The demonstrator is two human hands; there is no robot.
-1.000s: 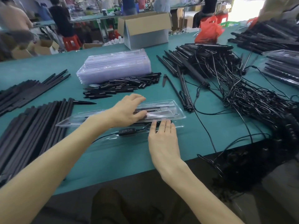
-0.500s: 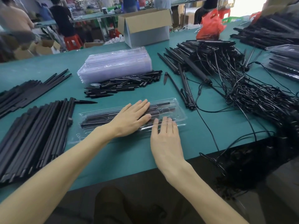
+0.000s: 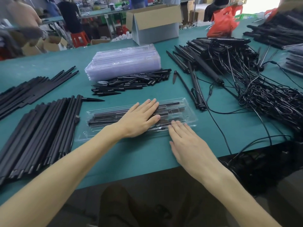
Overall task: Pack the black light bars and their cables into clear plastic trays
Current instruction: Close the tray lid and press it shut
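A clear plastic tray [image 3: 189,112] lay at the centre of the frame on the green table [image 3: 147,156], with black light bars [image 3: 105,116] visible through its cover. The left hand [image 3: 139,119] pressed flat on top, fingers straight and together. The right hand [image 3: 188,145], also flat, touched the tray's near edge with its fingertips. Both hands hid the tray's middle.

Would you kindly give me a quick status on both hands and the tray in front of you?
Left hand flat on the clear plastic tray, right hand touching its near edge. Light bars inside. Tangled cables to the right, clear of it.
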